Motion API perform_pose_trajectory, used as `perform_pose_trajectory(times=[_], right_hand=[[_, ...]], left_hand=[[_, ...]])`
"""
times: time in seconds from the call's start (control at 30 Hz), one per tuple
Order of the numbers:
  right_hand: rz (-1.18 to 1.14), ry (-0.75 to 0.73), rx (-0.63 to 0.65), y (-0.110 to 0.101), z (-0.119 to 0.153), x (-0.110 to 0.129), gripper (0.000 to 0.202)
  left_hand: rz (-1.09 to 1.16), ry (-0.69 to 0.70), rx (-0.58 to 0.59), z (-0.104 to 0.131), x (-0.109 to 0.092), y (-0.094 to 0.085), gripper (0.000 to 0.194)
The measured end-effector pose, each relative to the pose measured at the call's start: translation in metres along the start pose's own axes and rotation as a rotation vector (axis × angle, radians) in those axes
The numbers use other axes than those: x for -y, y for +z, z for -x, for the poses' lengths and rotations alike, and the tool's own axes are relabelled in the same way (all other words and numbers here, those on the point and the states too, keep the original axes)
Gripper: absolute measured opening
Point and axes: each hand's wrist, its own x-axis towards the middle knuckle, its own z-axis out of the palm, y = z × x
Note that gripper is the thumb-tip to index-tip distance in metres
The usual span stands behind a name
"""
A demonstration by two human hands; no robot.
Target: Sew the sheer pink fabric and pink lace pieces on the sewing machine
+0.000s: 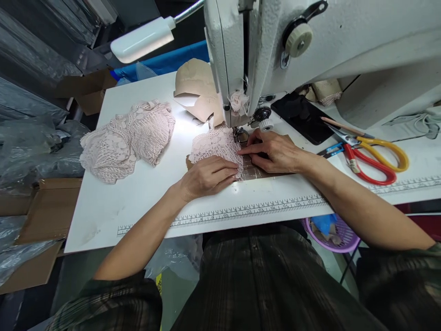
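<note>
A pale pink lace piece (217,146) lies flat under the presser foot (240,134) of a white sewing machine (230,59). My left hand (209,177) rests flat on the lace's near side, its fingers stretched out to the right. At the lace's right edge is my right hand (270,151), index finger extended onto the lace and the other fingers bent, over a brown strip (265,173) beside the foot. Whether its fingers pinch anything is hidden. More pink lace (129,138) sits piled on the left of the white table (138,202).
Brown paper patterns (196,80) lie behind the lace. To the right are a black phone (303,117), red-handled scissors (374,172) and yellow-handled scissors (396,151). A lamp (143,40) hangs at the upper left. A ruler strip (248,210) runs along the front edge.
</note>
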Motion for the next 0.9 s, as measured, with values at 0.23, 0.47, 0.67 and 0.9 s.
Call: perform_pose_trajectory(times=[0.23,0.47,0.67,0.9], right_hand=[[-0.021,-0.030,-0.016,0.000,0.001,0.000,0.038],[-0.019,-0.157,-0.019,0.001,0.003,-0.003,0.032],[0.031,-0.159,-0.011,0.001,0.004,-0.002,0.030],[0.056,-0.168,-0.028,0.001,0.004,-0.001,0.030]], left_hand=[[0.045,-0.041,0.017,-0.002,-0.001,0.000,0.003],[-0.108,0.005,0.077,0.000,-0.005,-0.003,0.005],[-0.021,0.018,0.103,-0.008,0.002,-0.006,0.010],[0.065,-0.010,0.150,-0.019,0.013,-0.007,0.017]])
